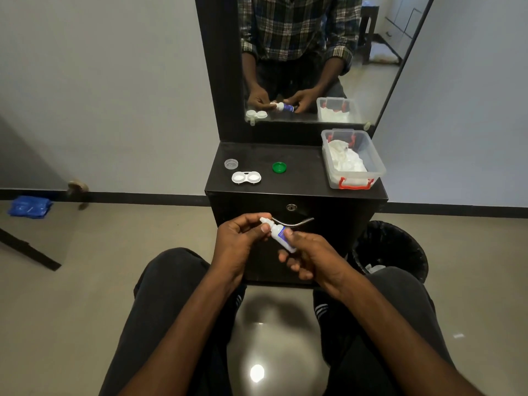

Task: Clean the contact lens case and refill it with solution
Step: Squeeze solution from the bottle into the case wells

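Head view: looking forward and down, close over both hands.
Facing: the small black wooden dresser (297, 170), its mirror seemingly straight ahead.

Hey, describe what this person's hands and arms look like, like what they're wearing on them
Both forearms are bare in the direct view, and the left hand and right hand show no gloves, rings or watch. The mirror shows a dark plaid shirt with its sleeves rolled up the forearms.
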